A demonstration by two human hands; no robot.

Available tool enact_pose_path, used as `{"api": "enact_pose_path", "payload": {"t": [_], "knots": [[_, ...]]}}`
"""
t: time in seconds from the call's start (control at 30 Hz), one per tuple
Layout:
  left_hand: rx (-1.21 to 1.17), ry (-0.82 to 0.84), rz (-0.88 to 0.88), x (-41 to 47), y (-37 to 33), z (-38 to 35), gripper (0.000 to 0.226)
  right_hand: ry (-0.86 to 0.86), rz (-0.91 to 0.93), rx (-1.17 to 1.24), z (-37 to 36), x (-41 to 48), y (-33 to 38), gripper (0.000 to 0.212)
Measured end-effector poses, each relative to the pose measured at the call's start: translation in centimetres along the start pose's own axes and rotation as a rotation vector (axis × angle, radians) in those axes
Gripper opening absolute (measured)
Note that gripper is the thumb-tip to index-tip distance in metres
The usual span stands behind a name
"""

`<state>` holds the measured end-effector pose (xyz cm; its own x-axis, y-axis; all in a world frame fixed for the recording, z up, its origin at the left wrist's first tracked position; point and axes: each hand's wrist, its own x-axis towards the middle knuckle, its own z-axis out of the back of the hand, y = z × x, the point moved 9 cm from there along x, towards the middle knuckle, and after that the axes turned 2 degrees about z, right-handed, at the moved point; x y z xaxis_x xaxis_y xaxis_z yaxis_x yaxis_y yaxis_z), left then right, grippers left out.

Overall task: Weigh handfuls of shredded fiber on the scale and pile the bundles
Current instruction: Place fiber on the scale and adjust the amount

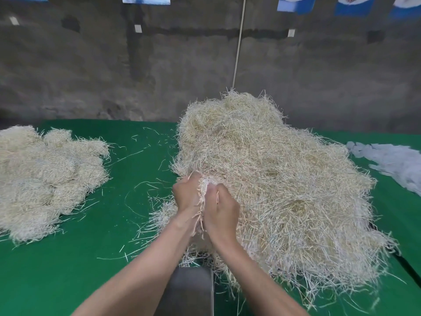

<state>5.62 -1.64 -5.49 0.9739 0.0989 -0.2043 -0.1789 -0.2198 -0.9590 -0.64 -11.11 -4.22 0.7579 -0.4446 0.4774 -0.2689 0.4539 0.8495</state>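
**Tuft and hands.** A tuft of shredded fiber (203, 197) sits at the near edge of the large heap (273, 179), just below the centre of view, pressed between both hands. The left hand (185, 195) has its grip clenched on the tuft from the 9 o'clock side. The right hand (223, 209) has its grip curled on the same tuft from the 3 o'clock side. Strands trail down between the wrists.

**Around the hands.** The heap spreads from the hands toward 12 and 4 o'clock. At 6 o'clock, under the forearms, lies a grey rounded object (189, 290), partly covered by strands; what it is cannot be told. At 9 o'clock, well apart from the heap, a pile of bundles (45, 179) runs off the left edge.

**Surface and room.** Everything rests on a bench (68, 270) covered in green cloth. Loose strands (136, 156) are scattered on the bare strip between pile and heap. At 3 o'clock, beyond the heap, lie pale translucent sheets (391, 163). The far bench edge meets a grey, stained wall (91, 76). A pale cord (238, 49) hangs down it at 12 o'clock, and blue-and-white flags (296, 4) line the top. Open green cloth shows at 7 to 8 o'clock.
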Motion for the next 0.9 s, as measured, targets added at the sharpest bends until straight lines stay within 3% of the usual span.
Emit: {"api": "enact_pose_path", "payload": {"t": [0.07,0.13,0.23,0.3,0.33,0.43,0.5,0.57,0.63,0.7,0.73,0.77,0.83,0.9], "knots": [[0.05,0.079,0.109,-1.0,1.6,-1.2,0.02,0.001,-0.134,0.018,1.3,2.1,-1.9,0.026],[0.068,0.15,0.172,-1.7,2.9,-2.5,0.006,0.036,-0.183,0.128,2.7,3.8,-2.9,0.004],[0.113,0.089,0.048,-1.0,1.3,-2.8,0.015,0.309,-0.141,0.295,0.8,2.7,-2.0,0.038],[0.106,0.069,0.062,-1.0,1.5,-3.0,0.016,0.411,-0.116,0.266,0.3,1.9,-1.7,0.028],[0.081,0.1,0.112,-1.4,1.9,-3.4,0.007,0.371,-0.131,0.246,0.9,2.4,-2.3,0.018],[-0.045,0.257,0.219,-2.7,4.2,-4.3,0.063,0.16,-0.266,0.265,4.0,4.2,-5.1,0.01],[-0.017,0.242,0.185,-3.3,5.5,-3.7,0.076,0.076,-0.31,0.312,5.0,4.4,-6.2,0.016],[-0.03,0.221,0.274,-4.5,8.0,-4.1,0.084,0.05,-0.282,0.273,5.0,4.3,-6.1,0.026],[-0.133,0.128,0.336,-4.6,8.9,-4.3,0.073,0.092,-0.236,0.168,4.8,4.1,-5.7,0.023],[-0.309,0.037,0.293,-3.6,7.8,-4.1,0.033,0.148,-0.063,-0.032,4.7,2.9,-4.3,0.01],[-0.307,-0.04,0.255,-3.0,7.2,-3.3,0.026,0.176,0.038,-0.119,4.4,1.8,-3.5,0.011],[-0.307,-0.104,0.225,-2.3,6.8,-2.6,0.031,0.2,0.13,-0.158,4.0,0.7,-2.7,0.018],[-0.317,-0.057,0.226,-2.6,6.9,-3.3,0.032,0.232,0.23,-0.179,3.4,-0.4,-1.9,0.032],[-0.132,-0.008,0.235,-3.7,7.4,-4.0,0.026,0.202,0.196,-0.175,3.5,1.2,-1.8,0.033]]}}
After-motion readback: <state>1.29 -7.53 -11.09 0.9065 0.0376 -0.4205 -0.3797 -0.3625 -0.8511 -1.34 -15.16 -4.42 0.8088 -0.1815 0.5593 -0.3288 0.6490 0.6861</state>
